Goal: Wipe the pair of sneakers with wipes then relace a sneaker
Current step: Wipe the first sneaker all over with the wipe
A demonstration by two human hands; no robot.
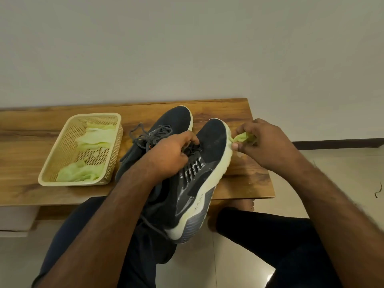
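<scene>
Two dark navy sneakers with pale soles are in front of me. My left hand (172, 154) grips the nearer sneaker (199, 183) at its laces and holds it tilted, heel toward my lap and toe over the wooden table (239, 113). My right hand (264, 142) pinches a crumpled pale green wipe (243, 138) against the sole rim near that sneaker's toe. The other sneaker (174, 121) lies behind on the table with its grey laces loose.
A cream plastic basket (62, 146) with several pale green wipes stands on the table to the left of the shoes. The wall runs right behind the table. My legs in dark trousers are below, over a tiled floor.
</scene>
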